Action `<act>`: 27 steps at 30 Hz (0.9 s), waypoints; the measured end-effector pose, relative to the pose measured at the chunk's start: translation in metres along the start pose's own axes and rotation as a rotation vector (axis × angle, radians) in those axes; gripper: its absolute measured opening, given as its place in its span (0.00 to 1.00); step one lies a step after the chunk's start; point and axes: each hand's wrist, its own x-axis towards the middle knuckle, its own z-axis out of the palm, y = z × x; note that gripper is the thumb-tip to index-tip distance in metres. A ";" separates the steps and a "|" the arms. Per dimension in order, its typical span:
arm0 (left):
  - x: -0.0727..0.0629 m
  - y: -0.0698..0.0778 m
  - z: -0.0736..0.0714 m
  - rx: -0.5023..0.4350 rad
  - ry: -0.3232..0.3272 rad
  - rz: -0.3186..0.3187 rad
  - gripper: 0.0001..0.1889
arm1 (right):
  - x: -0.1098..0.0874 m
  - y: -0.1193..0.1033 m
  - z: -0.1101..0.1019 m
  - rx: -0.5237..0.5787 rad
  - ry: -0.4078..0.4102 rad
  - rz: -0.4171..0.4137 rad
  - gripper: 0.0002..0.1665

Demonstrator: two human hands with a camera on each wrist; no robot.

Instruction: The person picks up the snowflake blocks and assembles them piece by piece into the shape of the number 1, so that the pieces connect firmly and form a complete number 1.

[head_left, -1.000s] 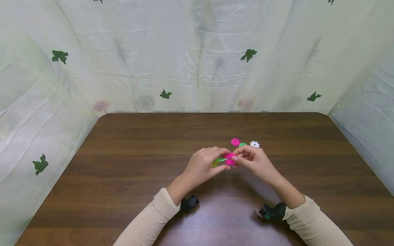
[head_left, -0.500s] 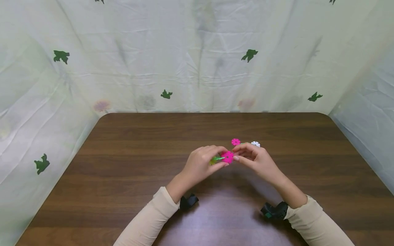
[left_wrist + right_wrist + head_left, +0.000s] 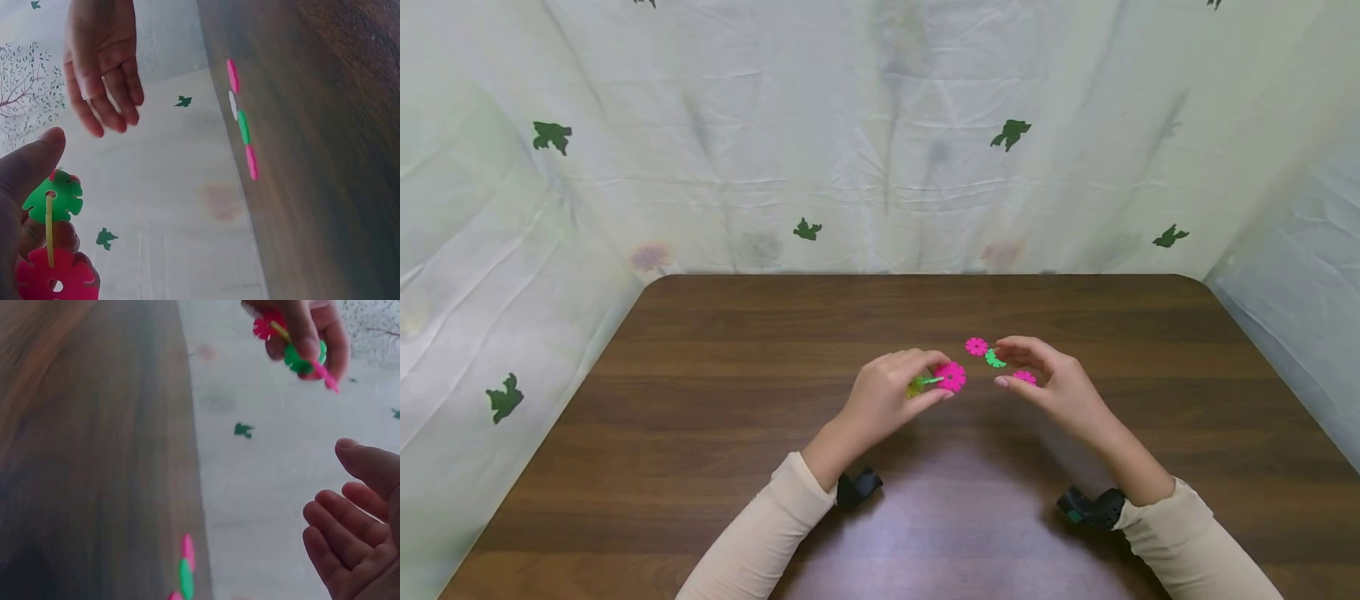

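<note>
My left hand holds a short chain of notched plastic discs slotted into each other. At its right end a pink disc faces the head camera. Behind it in the chain come a green disc, a yellow disc seen edge-on, and another pink disc. Thumb and fingers grip the chain from both sides, above the table. To the right, my right hand is apart from the chain with nothing in it, its fingers loosely bent and thumb spread, as the right wrist view shows.
Loose discs lie on the brown wooden table near my right hand: a pink one, a green one and another pink one. A white disc lies among them, hidden in the head view. A pale cloth hangs behind the table.
My right hand has let go of the chain's pink end disc and moved right toward the loose discs. My left hand keeps hold of the chain, shifting slightly left and up.
</note>
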 end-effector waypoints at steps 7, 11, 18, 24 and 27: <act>0.000 -0.003 -0.001 0.012 0.011 -0.011 0.15 | -0.005 0.013 -0.008 -0.014 0.001 0.067 0.26; 0.000 -0.004 -0.001 0.011 0.014 -0.008 0.15 | -0.008 0.029 -0.011 0.039 -0.006 0.113 0.25; 0.000 -0.004 -0.001 0.017 0.010 -0.013 0.15 | -0.012 0.054 -0.012 0.023 -0.022 0.173 0.27; 0.000 -0.005 -0.001 0.013 0.007 -0.015 0.15 | -0.012 0.069 -0.012 -0.025 -0.039 0.194 0.27; 0.000 -0.005 -0.002 0.012 0.007 -0.014 0.15 | -0.012 0.075 -0.011 -0.059 -0.056 0.203 0.25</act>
